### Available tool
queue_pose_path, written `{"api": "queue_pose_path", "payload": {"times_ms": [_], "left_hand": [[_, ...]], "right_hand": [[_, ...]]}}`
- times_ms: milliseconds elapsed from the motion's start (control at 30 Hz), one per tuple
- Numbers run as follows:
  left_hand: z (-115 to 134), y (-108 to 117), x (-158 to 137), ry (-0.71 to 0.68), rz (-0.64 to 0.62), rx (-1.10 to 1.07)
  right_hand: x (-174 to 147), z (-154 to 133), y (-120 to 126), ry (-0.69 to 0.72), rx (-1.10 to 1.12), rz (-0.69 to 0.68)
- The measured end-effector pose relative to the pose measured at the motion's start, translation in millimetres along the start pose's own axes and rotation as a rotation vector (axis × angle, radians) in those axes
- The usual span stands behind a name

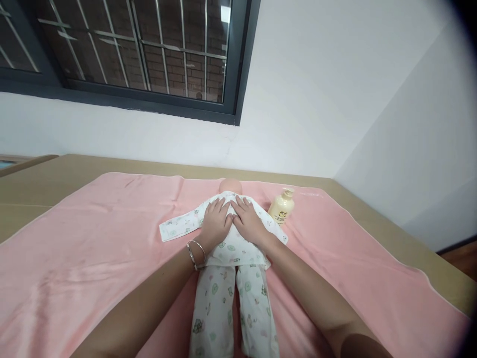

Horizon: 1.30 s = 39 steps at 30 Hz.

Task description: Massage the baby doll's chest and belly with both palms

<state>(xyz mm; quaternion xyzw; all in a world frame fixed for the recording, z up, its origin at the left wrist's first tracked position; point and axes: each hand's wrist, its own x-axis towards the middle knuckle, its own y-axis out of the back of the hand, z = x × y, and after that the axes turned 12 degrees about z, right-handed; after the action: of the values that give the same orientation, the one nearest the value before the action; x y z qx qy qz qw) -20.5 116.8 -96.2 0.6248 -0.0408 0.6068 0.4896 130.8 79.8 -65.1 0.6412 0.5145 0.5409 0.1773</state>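
A baby doll lies on a pink blanket, dressed in a white long-sleeved top [231, 248] and matching trousers [216, 303] with a small green and brown print. Only the rounded crown of the doll's head [230, 186] shows beyond the collar. My left hand [216, 221] rests flat on the left half of the chest, fingers stretched out, a silver bangle at the wrist. Beside it, my right hand [248, 221] lies flat on the right half. Their thumbs come close together in the middle. Neither hand grips anything.
The pink blanket [112, 238] covers much of a wooden surface [67, 174]. A cream pump bottle [282, 206] stands just right of the doll's shoulder. Behind are a white wall [298, 99] and a dark-framed window [238, 74] with metal bars.
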Motion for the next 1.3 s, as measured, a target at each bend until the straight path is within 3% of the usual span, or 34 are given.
{"api": "queue_pose_path", "payload": {"times_ms": [133,233,367,533,733,933,1100,1300], "left_hand": [[3.9,5.9,-2.7,-0.041,0.11,-0.015],[5.1,7.4,-4.3,0.002,0.152,-0.005],[1.9,3.3,-2.8,0.011,0.11,0.008],[-1.6,0.5,-2.0,-0.075,0.074,-0.063],[0.9,3.0,-7.1,-0.048,0.18,-0.071],[2.2,2.2,-1.3,0.084,0.02,-0.014],[1.7,1.4,1.9,0.11,-0.095,-0.015],[1.9,3.2,1.8,0.131,-0.148,-0.021]], "right_hand": [[-10.3,-14.5,-0.2,0.02,-0.051,0.091],[-14.9,-19.4,-1.7,-0.047,-0.059,0.164],[-7.8,-10.1,-3.9,-0.125,-0.027,0.112],[-3.3,-6.2,-1.6,-0.034,-0.012,0.005],[-13.6,-20.7,1.7,-0.011,-0.043,0.118],[-4.1,-6.8,-3.4,-0.119,-0.023,0.125],[-1.3,1.5,-7.2,-0.091,0.011,0.085],[-2.5,5.1,-11.4,-0.066,0.015,0.068]]}}
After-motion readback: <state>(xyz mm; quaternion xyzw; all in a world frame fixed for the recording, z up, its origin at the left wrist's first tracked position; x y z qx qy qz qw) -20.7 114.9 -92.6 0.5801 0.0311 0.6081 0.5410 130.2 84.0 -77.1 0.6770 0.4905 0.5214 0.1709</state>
